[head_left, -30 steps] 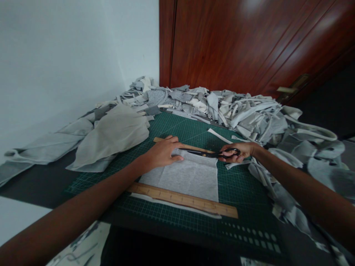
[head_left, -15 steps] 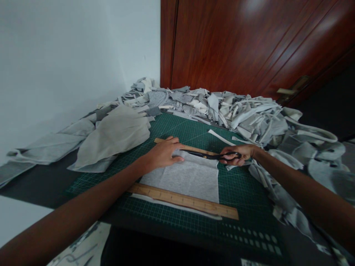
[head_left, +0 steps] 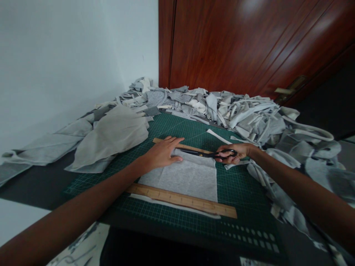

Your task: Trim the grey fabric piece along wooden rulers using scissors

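Note:
My right hand (head_left: 232, 153) is closed around the handles of black scissors (head_left: 202, 154). Their blades point left along the far edge of a grey fabric piece (head_left: 180, 175) and reach my left hand. Fingers apart, my left hand (head_left: 165, 152) lies flat on the far left corner of that fabric and on a wooden ruler (head_left: 158, 140). This ruler runs just beyond the scissors, partly covered by hand and blades. Across the fabric's near edge lies a second wooden ruler (head_left: 183, 199). A thin pale strip (head_left: 172, 207) sits along its near side.
Under the fabric is a green cutting mat (head_left: 235, 192) on a dark table. Heaped grey and white scraps (head_left: 199, 101) line the back and right side. Larger fabric pieces (head_left: 113, 136) lie at left. A wall and a wooden door (head_left: 222, 44) stand behind.
The scissors and my right hand have shifted slightly left, mostly along with the whole view. My left hand stays on the fabric and ruler.

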A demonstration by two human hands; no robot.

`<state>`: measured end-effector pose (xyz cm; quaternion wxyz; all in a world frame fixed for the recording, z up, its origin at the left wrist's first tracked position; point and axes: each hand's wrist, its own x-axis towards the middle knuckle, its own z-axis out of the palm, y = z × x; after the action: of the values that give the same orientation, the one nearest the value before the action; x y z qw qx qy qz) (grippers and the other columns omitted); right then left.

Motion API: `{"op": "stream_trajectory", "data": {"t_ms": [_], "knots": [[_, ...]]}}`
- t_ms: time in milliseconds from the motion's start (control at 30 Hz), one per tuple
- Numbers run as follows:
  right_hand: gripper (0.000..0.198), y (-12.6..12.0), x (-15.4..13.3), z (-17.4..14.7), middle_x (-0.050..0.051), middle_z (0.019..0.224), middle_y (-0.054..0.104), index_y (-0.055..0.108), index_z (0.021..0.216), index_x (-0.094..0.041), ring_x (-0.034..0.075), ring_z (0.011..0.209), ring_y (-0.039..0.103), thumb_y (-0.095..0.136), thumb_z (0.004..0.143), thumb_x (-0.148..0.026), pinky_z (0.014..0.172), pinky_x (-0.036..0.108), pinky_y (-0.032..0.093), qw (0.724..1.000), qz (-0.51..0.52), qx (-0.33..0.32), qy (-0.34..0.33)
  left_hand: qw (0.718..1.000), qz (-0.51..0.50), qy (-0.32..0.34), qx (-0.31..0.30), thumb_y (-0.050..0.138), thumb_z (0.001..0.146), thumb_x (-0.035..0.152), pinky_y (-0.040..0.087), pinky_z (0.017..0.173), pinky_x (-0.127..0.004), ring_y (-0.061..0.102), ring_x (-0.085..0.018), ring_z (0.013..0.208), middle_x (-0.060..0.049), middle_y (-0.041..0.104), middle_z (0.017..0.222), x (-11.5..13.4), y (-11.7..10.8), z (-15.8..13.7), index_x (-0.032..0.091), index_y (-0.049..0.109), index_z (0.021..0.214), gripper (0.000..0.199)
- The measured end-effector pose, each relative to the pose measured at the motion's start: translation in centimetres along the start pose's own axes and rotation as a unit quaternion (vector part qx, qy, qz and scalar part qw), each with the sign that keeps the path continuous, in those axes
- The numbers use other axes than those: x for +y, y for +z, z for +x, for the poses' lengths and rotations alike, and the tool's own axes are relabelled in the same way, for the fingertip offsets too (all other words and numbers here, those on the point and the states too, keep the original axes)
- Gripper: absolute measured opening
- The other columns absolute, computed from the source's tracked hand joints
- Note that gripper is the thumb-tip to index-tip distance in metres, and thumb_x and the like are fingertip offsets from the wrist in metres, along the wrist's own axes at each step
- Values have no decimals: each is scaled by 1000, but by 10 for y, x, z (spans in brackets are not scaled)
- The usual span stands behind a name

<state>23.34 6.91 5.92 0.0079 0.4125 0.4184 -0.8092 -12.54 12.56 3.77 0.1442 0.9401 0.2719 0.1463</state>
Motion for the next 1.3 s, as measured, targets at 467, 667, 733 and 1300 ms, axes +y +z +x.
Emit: {"op": "stream_trajectory", "data": {"t_ms": [467,667,733,1300], "knots": [[38,-1,0,-3,-11,56,37,55,94,-15,1,38,18,66,92,-52,31,11,20,1000,0,-7,-3,1000,4,1,-12,76,89,41,40,110,-40,48,-31,136,-13,58,143,-1,0,-1,16,43,152,75],[35,1,-5,9,-11,57,36,55,95,-15,2,37,18,62,96,-50,31,12,21,999,-5,-34,-29,1000,4,-6,-14,77,89,41,41,108,-39,50,-31,134,-13,60,140,3,-4,-1,16,44,150,74],[35,0,-5,9,-11,57,36,56,95,-15,2,37,18,62,97,-50,31,12,22,999,-10,-40,-30,1000,4,-6,-13,78,88,40,41,108,-39,50,-31,134,-13,60,141,3,-4,-1,16,45,150,74],[37,1,-1,9,-12,53,35,57,95,-15,2,38,17,67,94,-50,31,11,25,999,-33,-10,-30,998,-64,16,5,66,96,30,43,108,-41,57,-27,128,-11,65,136,-23,2,-3,21,45,150,59]]}}
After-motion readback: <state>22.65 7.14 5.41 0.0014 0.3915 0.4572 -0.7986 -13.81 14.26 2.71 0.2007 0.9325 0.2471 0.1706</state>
